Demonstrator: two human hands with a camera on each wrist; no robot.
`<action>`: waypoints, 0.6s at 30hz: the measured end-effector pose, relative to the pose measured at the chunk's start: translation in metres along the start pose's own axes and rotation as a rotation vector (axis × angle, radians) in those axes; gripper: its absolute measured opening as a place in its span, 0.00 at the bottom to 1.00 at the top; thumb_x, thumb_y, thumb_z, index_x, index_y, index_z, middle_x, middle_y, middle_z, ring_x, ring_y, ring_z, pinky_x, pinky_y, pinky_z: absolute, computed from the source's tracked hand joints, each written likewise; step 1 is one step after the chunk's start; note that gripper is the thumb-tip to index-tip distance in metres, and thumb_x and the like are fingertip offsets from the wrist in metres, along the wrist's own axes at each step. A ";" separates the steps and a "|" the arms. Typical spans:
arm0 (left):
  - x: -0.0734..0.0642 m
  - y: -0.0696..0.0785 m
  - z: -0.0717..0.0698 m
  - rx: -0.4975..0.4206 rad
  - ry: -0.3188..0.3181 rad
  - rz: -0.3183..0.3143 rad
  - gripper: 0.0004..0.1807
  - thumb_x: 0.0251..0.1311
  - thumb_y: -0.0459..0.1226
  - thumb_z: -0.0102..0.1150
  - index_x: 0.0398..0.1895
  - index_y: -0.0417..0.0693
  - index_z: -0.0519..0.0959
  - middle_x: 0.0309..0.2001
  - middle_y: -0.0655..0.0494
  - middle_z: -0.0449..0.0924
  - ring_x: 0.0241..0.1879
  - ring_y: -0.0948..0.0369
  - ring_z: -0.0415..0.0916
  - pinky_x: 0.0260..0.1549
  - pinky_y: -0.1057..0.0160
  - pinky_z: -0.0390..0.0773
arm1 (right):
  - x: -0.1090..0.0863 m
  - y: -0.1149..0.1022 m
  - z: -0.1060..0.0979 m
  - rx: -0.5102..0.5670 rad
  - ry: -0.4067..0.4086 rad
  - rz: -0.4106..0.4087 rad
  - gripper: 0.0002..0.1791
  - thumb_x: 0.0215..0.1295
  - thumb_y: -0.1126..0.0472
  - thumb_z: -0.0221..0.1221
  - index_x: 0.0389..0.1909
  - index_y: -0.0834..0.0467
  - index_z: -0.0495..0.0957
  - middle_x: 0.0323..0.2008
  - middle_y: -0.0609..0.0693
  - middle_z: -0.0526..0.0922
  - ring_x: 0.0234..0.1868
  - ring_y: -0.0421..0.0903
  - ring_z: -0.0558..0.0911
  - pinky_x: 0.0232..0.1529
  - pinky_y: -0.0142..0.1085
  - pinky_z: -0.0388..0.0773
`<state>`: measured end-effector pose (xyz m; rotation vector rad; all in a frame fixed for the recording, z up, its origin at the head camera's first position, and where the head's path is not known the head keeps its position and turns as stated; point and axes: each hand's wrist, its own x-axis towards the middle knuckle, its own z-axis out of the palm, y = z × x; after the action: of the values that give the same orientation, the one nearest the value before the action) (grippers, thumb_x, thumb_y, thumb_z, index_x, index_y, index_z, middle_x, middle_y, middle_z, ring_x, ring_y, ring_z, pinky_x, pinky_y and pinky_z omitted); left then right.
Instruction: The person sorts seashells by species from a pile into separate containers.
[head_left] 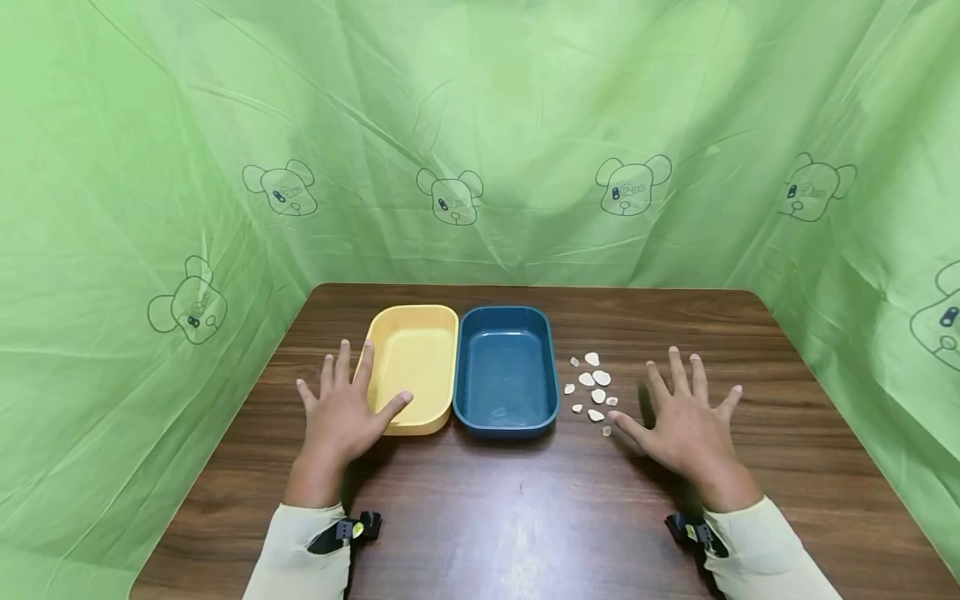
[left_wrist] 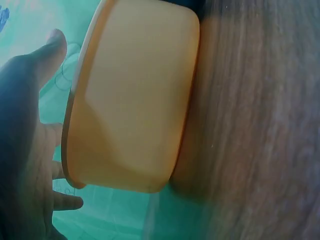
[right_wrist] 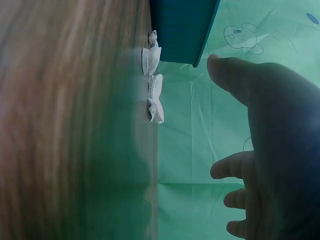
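Observation:
A yellow tray [head_left: 414, 367] and a dark blue tray [head_left: 506, 371] stand side by side on the table. My left hand [head_left: 341, 417], fingers spread, is at the yellow tray's left side and overlaps its near corner in the head view. To the right of the blue tray lie several small white shell-like pieces [head_left: 597, 396], scattered loosely. My right hand [head_left: 686, 429] is spread just right of them, its thumb pointing toward the nearest ones. Neither hand holds anything. In the right wrist view, the white pieces [right_wrist: 154, 95] lie beyond the thumb, near the blue tray [right_wrist: 185, 30].
The brown wood-grain table [head_left: 517, 525] has rounded far corners. Green curtain [head_left: 510, 100] with bear-face drawings surrounds it at the back and both sides. A dark strap [head_left: 330, 535] is worn over the left sleeve, and another strap [head_left: 701, 533] over the right.

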<state>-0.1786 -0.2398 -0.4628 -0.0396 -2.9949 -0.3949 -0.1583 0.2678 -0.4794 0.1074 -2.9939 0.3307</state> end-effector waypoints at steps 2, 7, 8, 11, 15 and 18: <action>0.001 -0.003 0.000 -0.020 -0.010 -0.005 0.63 0.66 0.81 0.45 0.93 0.59 0.40 0.90 0.36 0.36 0.86 0.27 0.39 0.71 0.11 0.30 | 0.001 0.000 0.001 0.001 -0.011 -0.002 0.62 0.67 0.16 0.55 0.86 0.56 0.60 0.89 0.67 0.40 0.88 0.76 0.39 0.67 0.90 0.24; 0.003 -0.009 0.000 -0.093 -0.029 0.011 0.63 0.66 0.79 0.51 0.93 0.62 0.38 0.91 0.39 0.34 0.86 0.28 0.45 0.73 0.13 0.36 | 0.004 0.001 0.004 0.017 -0.033 -0.014 0.61 0.67 0.16 0.55 0.85 0.57 0.62 0.88 0.68 0.46 0.87 0.75 0.46 0.69 0.90 0.35; 0.004 -0.010 0.000 -0.108 -0.028 0.019 0.63 0.66 0.78 0.53 0.93 0.62 0.38 0.91 0.39 0.34 0.85 0.28 0.46 0.73 0.13 0.38 | 0.004 0.002 0.004 0.021 -0.035 -0.016 0.60 0.67 0.17 0.55 0.85 0.58 0.63 0.88 0.68 0.47 0.86 0.75 0.47 0.69 0.90 0.37; 0.005 -0.014 0.000 -0.140 -0.025 0.038 0.63 0.66 0.75 0.57 0.93 0.61 0.39 0.91 0.39 0.35 0.84 0.26 0.48 0.75 0.15 0.43 | 0.005 0.002 0.005 0.034 -0.039 -0.022 0.59 0.68 0.18 0.57 0.84 0.59 0.64 0.88 0.68 0.49 0.86 0.75 0.50 0.70 0.89 0.42; 0.006 -0.021 0.001 -0.182 -0.023 0.066 0.62 0.67 0.72 0.61 0.93 0.61 0.39 0.91 0.39 0.37 0.82 0.24 0.52 0.74 0.16 0.50 | 0.006 0.003 0.010 0.085 -0.026 -0.048 0.56 0.69 0.23 0.60 0.83 0.60 0.66 0.87 0.69 0.52 0.85 0.75 0.52 0.72 0.87 0.46; 0.006 -0.026 0.002 -0.230 -0.021 0.090 0.62 0.68 0.68 0.64 0.93 0.63 0.38 0.91 0.40 0.38 0.81 0.24 0.54 0.72 0.16 0.56 | 0.009 0.003 0.016 0.145 -0.006 -0.092 0.52 0.70 0.28 0.64 0.81 0.62 0.68 0.85 0.71 0.55 0.84 0.76 0.54 0.73 0.84 0.49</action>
<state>-0.1858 -0.2647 -0.4706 -0.2001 -2.9377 -0.7292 -0.1690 0.2671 -0.4943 0.2598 -2.9563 0.5371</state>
